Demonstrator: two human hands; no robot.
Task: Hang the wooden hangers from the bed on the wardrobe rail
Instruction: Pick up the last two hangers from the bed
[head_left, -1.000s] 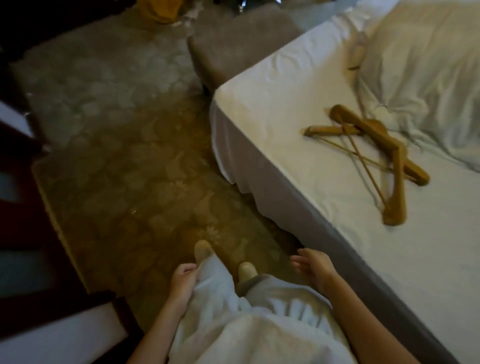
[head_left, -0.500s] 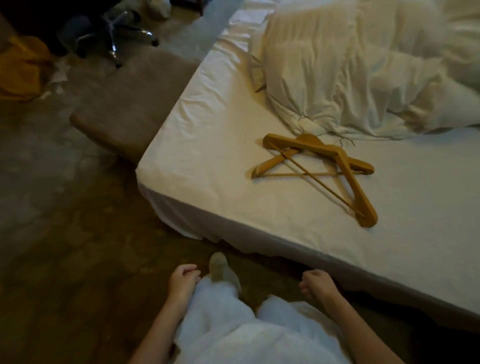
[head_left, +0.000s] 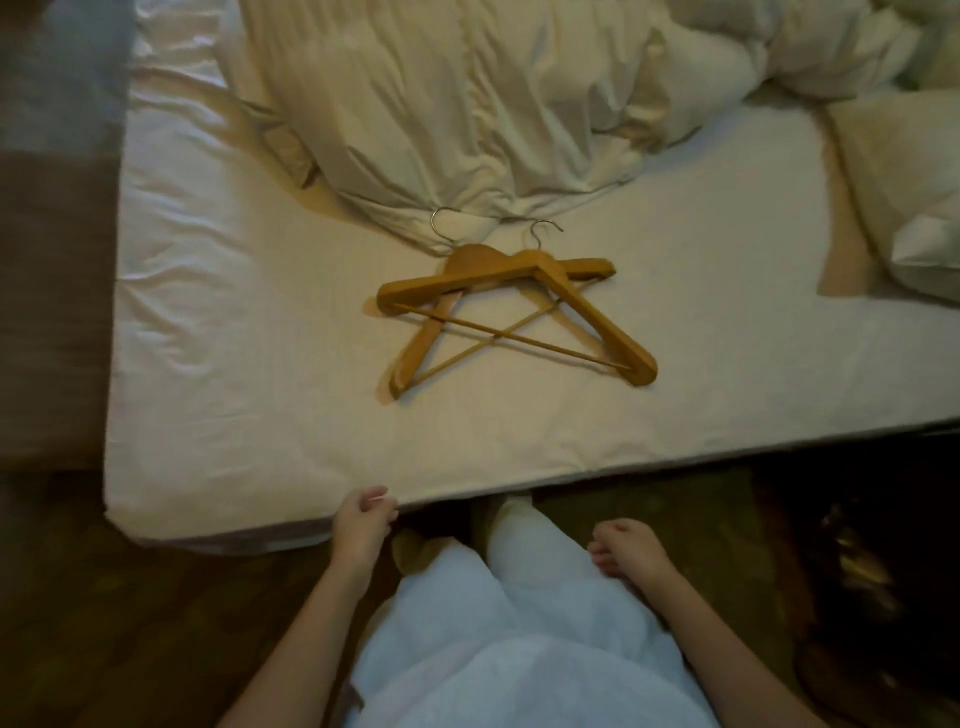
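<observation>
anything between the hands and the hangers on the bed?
Nothing visible. Both wooden hangers lie crossed on bare sheet, with open mattress between them and the left hand and right hand. The duvet touches only their hooks, on the far side.

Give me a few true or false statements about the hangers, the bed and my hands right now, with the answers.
1. Two wooden hangers lie crossed on the bed. True.
2. The left hand holds a hanger. False: it is empty, at the bed's edge.
3. The hanger hooks point toward the rumpled duvet. True.
4. The right hand rests on the sheet. False: it hangs off the bed, by the person's leg.
5. One hanger is on the floor. False: both are on the bed.
</observation>
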